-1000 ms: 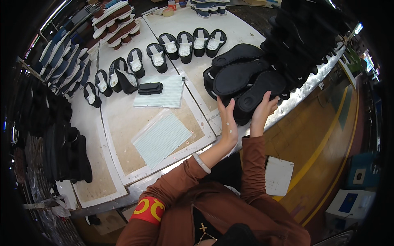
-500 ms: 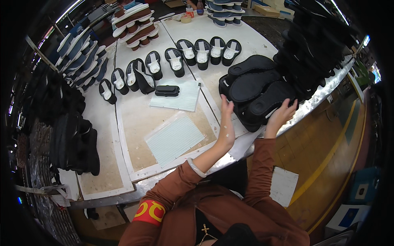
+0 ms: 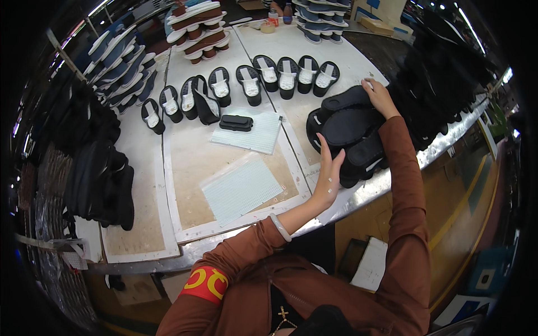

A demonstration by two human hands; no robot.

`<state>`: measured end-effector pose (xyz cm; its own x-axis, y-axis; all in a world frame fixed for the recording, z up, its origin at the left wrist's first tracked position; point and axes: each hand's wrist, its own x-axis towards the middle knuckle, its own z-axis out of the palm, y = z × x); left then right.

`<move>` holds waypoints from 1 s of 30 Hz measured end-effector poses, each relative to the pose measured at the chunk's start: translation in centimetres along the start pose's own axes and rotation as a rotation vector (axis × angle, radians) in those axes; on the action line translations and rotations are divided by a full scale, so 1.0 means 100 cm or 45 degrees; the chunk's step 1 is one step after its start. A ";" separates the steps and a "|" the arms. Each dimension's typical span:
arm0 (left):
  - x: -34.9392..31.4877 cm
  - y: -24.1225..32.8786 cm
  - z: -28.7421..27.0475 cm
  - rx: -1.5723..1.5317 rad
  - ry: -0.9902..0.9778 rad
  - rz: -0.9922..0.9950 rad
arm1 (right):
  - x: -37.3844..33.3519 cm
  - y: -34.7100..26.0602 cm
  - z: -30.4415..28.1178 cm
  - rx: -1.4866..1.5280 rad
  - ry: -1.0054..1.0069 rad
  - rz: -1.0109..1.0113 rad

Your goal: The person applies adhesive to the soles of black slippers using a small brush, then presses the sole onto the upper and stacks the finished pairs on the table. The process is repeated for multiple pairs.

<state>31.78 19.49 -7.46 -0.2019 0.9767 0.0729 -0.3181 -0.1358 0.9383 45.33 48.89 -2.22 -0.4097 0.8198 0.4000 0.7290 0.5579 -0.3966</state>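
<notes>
A low pile of black platform shoes (image 3: 347, 127), soles facing up, lies near the table's right front edge. My left hand (image 3: 327, 176) rests along the pile's near left side, its fingers stretched out and the thumb apart. At the far right end of the pile is my right hand (image 3: 382, 99), fingers extended against the end of the farthest sole. Neither hand visibly closes round a shoe. Part of the pile's right side is hidden by my right forearm.
Black sandals with white insoles, such as one sandal (image 3: 248, 85), stand in a curved row. A black brush-like block (image 3: 236, 122) lies on a pale gridded sheet (image 3: 246, 143). Tall black shoe stacks (image 3: 443, 84) stand right, more (image 3: 101, 185) left. Brown (image 3: 196, 33) and blue stacks stand behind.
My right hand has moved from the pile's near right end to its far end. My left hand has shifted slightly right and nearer along the side. The pile looks slightly rearranged.
</notes>
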 end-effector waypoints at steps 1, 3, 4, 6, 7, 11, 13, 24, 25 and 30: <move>-0.001 0.002 0.000 0.041 -0.001 0.021 | 0.011 0.011 0.006 -0.079 -0.150 0.036; -0.003 0.004 0.000 0.078 -0.029 0.000 | 0.022 0.023 0.024 -0.216 -0.276 0.121; -0.003 0.004 0.000 0.050 -0.064 -0.022 | 0.021 0.026 0.030 -0.273 -0.254 0.171; -0.002 0.000 -0.002 0.059 -0.066 -0.057 | 0.017 0.024 0.035 -0.330 -0.228 0.251; -0.001 -0.004 -0.002 0.041 -0.067 -0.024 | 0.014 0.020 0.036 -0.328 -0.223 0.281; 0.022 -0.024 -0.010 0.014 0.099 0.196 | -0.001 -0.003 0.028 -0.324 -0.158 0.345; 0.043 -0.029 -0.017 0.058 0.225 0.213 | -0.007 -0.015 0.025 -0.348 -0.149 0.337; 0.118 -0.021 -0.014 0.254 0.535 0.128 | -0.009 -0.012 0.024 -0.274 0.049 0.237; 0.119 -0.025 -0.013 0.276 0.566 0.137 | -0.009 -0.009 0.025 -0.274 0.051 0.232; 0.128 -0.041 -0.014 0.453 0.689 0.215 | -0.010 -0.005 0.029 -0.338 0.051 0.122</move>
<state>29.21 32.32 -10.84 -0.6878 0.7130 0.1360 0.0647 -0.1263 0.9899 43.78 48.13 -4.80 -0.3139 0.8583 0.4058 0.8835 0.4206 -0.2062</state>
